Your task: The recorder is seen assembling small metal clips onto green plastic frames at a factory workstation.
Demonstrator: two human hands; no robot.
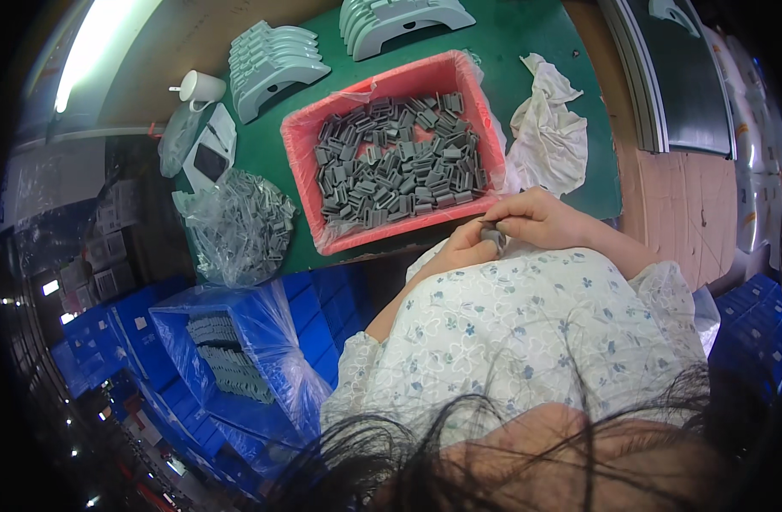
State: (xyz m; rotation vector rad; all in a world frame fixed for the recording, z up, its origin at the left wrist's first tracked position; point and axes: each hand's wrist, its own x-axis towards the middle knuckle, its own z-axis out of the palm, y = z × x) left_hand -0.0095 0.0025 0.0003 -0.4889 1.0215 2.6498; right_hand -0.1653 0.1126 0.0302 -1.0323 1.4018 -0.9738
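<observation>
My left hand (468,245) and my right hand (534,217) meet at the near right corner of a red plastic bin (391,236), close to my body. Both are closed, with a small grey plastic piece (493,233) pinched between their fingers. Fingers cover most of that piece, so its full shape is hidden. Inside the bin, which is lined with clear plastic, lie many loose grey plastic clips (391,175) of a similar colour. A crumpled white cloth (549,128) rests just beyond my right hand.
A clear bag of grey pieces (241,226) sits at the green table's (600,102) left edge. Behind it are a phone (210,162) and a white mug (201,88). Stacked pale curved parts (276,64) stand farther back. Below left is a plastic-lined blue crate (182,350) holding similar parts.
</observation>
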